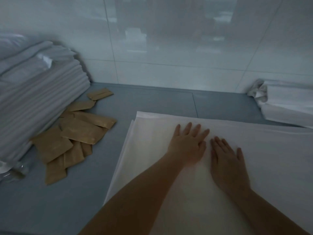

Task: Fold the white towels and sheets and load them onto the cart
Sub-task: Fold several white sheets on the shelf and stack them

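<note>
A folded white sheet (149, 150) lies flat on the grey-blue table (81, 192), with layered edges showing along its far and left sides. My left hand (188, 145) rests flat on the sheet with its fingers spread and straight. Just to its right, my right hand (227, 161) also lies palm down on the sheet, fingers straight. The two hands almost touch at the middle of the sheet. No cart is in view.
A tall stack of folded white linen (33, 99) leans at the left, with clear plastic wrap at its foot. Several brown paper packets (76, 133) lie scattered beside it. More white linen (288, 106) sits at the right against the tiled wall (169, 48).
</note>
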The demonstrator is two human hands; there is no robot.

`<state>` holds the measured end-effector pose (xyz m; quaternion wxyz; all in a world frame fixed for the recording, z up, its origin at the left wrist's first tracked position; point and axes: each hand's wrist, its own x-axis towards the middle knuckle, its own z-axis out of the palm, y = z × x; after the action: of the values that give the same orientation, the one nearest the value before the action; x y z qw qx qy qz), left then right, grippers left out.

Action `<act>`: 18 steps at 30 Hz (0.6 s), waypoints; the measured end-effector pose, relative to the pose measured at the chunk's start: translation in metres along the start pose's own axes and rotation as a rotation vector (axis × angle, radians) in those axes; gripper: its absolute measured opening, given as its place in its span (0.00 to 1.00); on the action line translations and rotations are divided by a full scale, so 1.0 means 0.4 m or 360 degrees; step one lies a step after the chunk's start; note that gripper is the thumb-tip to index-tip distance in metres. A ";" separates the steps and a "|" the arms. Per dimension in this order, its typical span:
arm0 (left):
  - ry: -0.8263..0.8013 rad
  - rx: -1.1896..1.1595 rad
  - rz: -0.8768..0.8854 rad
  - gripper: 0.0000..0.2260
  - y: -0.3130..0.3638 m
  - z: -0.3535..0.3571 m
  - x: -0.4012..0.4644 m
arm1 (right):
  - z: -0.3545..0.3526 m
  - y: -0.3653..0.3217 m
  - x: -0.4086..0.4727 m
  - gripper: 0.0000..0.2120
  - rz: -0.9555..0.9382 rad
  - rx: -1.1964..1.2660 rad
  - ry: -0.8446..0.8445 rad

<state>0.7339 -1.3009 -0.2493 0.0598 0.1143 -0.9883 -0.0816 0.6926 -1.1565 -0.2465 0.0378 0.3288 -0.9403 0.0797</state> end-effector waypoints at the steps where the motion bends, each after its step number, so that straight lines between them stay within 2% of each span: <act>1: -0.0067 0.0058 -0.0047 0.23 -0.018 -0.004 0.016 | 0.001 0.001 0.001 0.23 0.0011 0.0027 0.0021; 3: -0.0127 0.0125 -0.0217 0.25 -0.079 -0.018 0.038 | 0.004 0.001 0.005 0.23 0.0023 0.0020 0.0022; 6: -0.0075 0.0106 -0.0411 0.28 -0.183 -0.037 0.034 | 0.008 0.002 0.004 0.23 0.0110 -0.0038 0.0014; 9: -0.0027 0.0089 -0.0574 0.28 -0.259 -0.039 -0.019 | 0.004 0.004 0.000 0.25 0.0367 -0.0050 0.0058; 12: 0.0010 0.0085 -0.0653 0.29 -0.286 -0.031 -0.071 | -0.001 -0.007 0.003 0.29 0.0576 -0.0047 -0.0027; 18: -0.0027 0.0052 -0.0753 0.29 -0.251 -0.032 -0.154 | -0.008 -0.010 -0.004 0.32 0.0467 -0.0112 -0.0166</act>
<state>0.8169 -1.3849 -0.2606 0.0289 0.3429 -0.9356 -0.0784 0.6964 -1.1580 -0.2429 -0.0118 0.1899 -0.9811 0.0343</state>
